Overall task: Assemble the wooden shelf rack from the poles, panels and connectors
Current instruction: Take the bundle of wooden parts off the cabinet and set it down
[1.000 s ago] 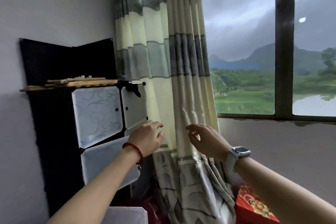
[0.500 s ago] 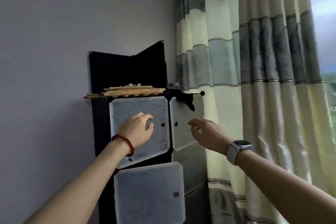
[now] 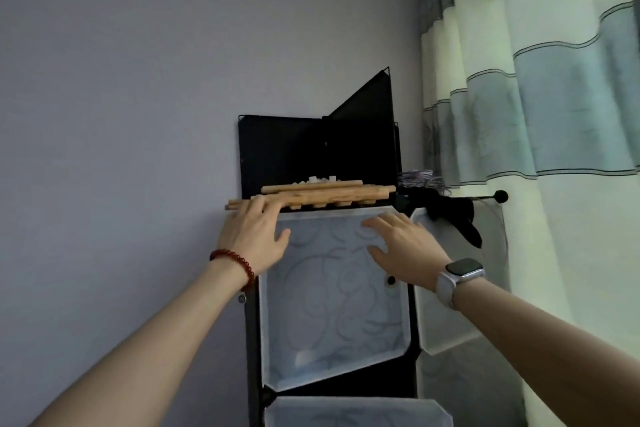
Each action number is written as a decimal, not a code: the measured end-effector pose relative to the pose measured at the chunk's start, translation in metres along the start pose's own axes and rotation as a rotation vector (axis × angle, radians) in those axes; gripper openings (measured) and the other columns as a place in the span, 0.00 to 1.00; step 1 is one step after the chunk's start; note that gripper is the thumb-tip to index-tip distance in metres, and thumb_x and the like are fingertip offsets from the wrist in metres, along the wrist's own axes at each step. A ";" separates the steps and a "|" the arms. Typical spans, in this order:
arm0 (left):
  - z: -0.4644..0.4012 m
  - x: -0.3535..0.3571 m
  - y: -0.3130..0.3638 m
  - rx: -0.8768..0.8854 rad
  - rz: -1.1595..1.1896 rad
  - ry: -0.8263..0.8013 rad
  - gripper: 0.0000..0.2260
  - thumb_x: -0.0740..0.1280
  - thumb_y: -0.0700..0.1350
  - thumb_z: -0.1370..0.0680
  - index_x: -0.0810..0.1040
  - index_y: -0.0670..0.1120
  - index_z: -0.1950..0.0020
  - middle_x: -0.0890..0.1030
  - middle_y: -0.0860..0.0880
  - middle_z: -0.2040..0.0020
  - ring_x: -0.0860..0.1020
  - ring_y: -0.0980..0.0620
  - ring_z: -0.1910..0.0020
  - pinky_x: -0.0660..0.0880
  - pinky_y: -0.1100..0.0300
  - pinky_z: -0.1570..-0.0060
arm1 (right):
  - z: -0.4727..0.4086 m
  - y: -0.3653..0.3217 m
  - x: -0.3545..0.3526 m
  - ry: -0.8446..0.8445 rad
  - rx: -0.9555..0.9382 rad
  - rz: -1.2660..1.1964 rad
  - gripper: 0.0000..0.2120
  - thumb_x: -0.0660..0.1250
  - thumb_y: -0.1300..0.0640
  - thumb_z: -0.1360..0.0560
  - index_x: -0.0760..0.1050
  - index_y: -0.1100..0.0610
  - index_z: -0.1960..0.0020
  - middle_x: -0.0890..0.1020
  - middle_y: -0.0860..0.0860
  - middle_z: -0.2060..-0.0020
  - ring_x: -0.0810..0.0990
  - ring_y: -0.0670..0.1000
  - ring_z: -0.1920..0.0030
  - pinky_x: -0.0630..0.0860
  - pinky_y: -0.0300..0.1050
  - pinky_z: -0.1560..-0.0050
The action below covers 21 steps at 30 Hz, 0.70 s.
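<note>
A bundle of wooden poles (image 3: 311,196) lies along the front edge of a black cabinet (image 3: 311,149) top, with small white connectors (image 3: 317,179) behind it. The left hand (image 3: 252,236) has its fingers on the poles' left end. The right hand (image 3: 403,248) is spread before the pale cabinet door (image 3: 332,315). A striped curtain (image 3: 536,97) hangs to the right.

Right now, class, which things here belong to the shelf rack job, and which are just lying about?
For the job:
wooden poles, touched by the left hand
white connectors behind them
right hand, reaching up

Lying about:
black cabinet
black cloth
curtain
</note>
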<state>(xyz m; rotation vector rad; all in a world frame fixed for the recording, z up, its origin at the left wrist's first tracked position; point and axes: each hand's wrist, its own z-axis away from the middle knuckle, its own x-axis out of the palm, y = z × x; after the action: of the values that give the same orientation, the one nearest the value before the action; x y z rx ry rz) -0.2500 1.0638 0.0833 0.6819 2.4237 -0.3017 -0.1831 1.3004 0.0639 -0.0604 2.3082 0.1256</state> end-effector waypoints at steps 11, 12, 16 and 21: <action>-0.114 0.103 -0.040 0.117 -0.166 0.035 0.28 0.61 0.60 0.24 0.59 0.54 0.27 0.65 0.52 0.31 0.63 0.51 0.32 0.62 0.54 0.37 | -0.153 0.036 0.062 0.027 -0.089 0.246 0.36 0.62 0.42 0.25 0.48 0.48 0.25 0.57 0.49 0.26 0.57 0.54 0.27 0.56 0.58 0.29; -0.121 0.110 -0.041 0.130 -0.166 0.041 0.26 0.61 0.59 0.24 0.60 0.54 0.28 0.66 0.53 0.31 0.64 0.52 0.32 0.63 0.54 0.37 | -0.163 0.040 0.065 0.005 -0.102 0.244 0.35 0.62 0.42 0.25 0.48 0.48 0.25 0.59 0.50 0.27 0.59 0.55 0.28 0.58 0.57 0.29; -0.133 0.120 -0.044 0.183 -0.187 0.122 0.18 0.64 0.51 0.24 0.71 0.51 0.35 0.73 0.51 0.35 0.69 0.51 0.35 0.68 0.53 0.40 | -0.186 0.048 0.076 0.034 -0.129 0.216 0.28 0.62 0.44 0.24 0.57 0.49 0.28 0.66 0.51 0.32 0.65 0.56 0.33 0.66 0.55 0.35; -0.129 0.121 -0.044 0.223 -0.176 0.182 0.13 0.74 0.43 0.31 0.80 0.43 0.48 0.82 0.45 0.50 0.80 0.44 0.51 0.77 0.48 0.55 | -0.192 0.052 0.083 0.072 -0.176 0.199 0.21 0.59 0.44 0.22 0.63 0.50 0.32 0.72 0.51 0.37 0.71 0.55 0.38 0.73 0.53 0.43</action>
<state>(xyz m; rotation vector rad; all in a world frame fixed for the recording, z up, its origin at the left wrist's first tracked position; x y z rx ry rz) -0.4193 1.1216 0.1153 0.6141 2.6555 -0.6136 -0.3843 1.3305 0.1346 0.0767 2.3659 0.4346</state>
